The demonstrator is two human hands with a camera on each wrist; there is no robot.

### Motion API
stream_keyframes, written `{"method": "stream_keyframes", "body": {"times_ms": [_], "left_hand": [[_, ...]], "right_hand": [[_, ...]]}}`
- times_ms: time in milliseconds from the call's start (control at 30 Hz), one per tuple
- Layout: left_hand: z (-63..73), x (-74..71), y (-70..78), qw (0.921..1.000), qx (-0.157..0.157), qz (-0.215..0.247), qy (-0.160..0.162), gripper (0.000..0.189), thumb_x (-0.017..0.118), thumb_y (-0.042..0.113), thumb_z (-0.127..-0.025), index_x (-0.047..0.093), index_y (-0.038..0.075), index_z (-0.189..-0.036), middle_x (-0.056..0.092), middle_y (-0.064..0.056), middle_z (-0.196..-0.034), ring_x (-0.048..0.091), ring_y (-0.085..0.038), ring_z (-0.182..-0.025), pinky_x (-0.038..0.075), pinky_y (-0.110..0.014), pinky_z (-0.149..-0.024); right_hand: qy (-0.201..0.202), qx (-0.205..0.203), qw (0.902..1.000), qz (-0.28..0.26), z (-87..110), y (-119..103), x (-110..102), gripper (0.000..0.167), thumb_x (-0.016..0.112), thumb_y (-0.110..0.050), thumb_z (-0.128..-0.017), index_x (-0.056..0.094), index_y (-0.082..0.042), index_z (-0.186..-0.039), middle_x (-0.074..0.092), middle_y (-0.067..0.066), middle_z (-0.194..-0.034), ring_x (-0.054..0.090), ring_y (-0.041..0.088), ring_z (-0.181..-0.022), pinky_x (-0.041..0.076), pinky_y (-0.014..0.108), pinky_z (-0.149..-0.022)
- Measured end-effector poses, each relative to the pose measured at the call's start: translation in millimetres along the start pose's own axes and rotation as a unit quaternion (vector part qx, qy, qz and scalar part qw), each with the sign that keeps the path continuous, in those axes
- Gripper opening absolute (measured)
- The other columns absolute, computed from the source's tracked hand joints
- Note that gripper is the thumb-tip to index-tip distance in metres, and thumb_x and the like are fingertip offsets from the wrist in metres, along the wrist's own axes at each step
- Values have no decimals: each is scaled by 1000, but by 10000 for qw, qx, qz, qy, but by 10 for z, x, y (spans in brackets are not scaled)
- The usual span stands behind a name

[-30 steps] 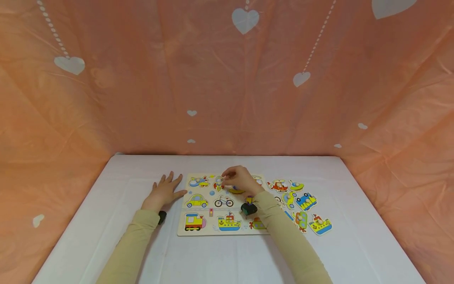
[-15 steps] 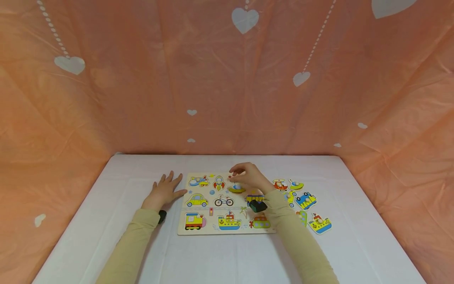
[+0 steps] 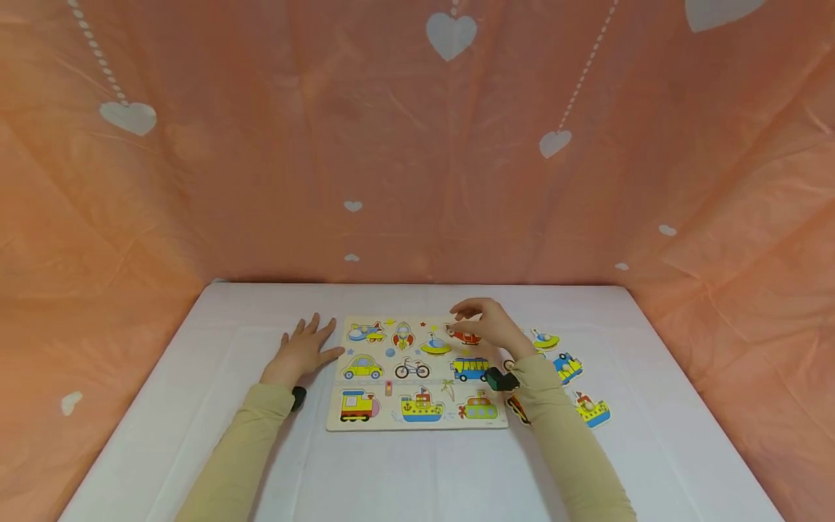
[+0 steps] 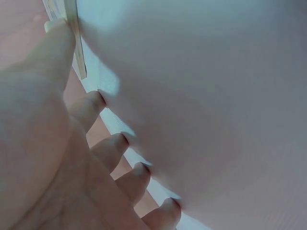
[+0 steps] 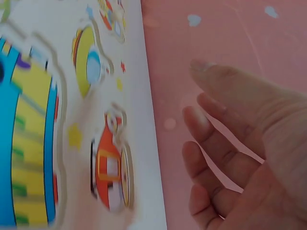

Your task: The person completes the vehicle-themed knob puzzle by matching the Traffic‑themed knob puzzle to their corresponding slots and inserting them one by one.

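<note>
A wooden puzzle board printed with vehicles lies flat on the table. My left hand rests beside its left edge with fingers spread; in the left wrist view the thumb touches the board's edge. Above the upper right corner hovers my right hand, fingers loosely bent and nothing between them. Its fingertips overlap the red helicopter picture, which the right wrist view shows in a recessed outline. Nearby are the flying saucer picture and the bus picture.
Right of the board lie loose knobbed pieces: a flying saucer, a blue and yellow bus and a ship. My right forearm partly covers others. A pink curtain with hearts hangs behind the white table.
My right hand has moved rightward over the board's top row, from the rocket past the flying saucer to the helicopter. My left hand has stayed in place.
</note>
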State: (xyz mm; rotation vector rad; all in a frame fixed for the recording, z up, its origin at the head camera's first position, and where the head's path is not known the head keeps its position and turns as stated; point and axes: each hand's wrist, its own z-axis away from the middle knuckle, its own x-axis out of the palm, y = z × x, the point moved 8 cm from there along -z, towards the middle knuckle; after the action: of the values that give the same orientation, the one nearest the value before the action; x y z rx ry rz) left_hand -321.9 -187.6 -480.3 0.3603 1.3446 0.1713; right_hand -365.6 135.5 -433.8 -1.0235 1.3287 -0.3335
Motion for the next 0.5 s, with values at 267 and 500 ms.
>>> {"method": "stream_keyframes", "body": {"times_ms": [267,500], "left_hand": [[-7,19,5,10000,4,-9,12,74,60,44,-93,30,6,-149,14,-29,-153,8,-53,-137,10,-69,-105],[-8,22,-8,10000,-56,-14,-18,75,60,45,-92,30,7,-150,13,-29,-153,8,-53,-137,9,-69,-105]], "right_hand": [[96,226,9996,117,157,225,-221,34,74,-17,-85,68,-4,-116,66,3,-96,58,22,-93,49,36,-72],[13,422,9990,120,273,366,-314,33,74,-16,-85,68,-2,-114,66,5,-97,58,24,-91,51,34,-71]]}}
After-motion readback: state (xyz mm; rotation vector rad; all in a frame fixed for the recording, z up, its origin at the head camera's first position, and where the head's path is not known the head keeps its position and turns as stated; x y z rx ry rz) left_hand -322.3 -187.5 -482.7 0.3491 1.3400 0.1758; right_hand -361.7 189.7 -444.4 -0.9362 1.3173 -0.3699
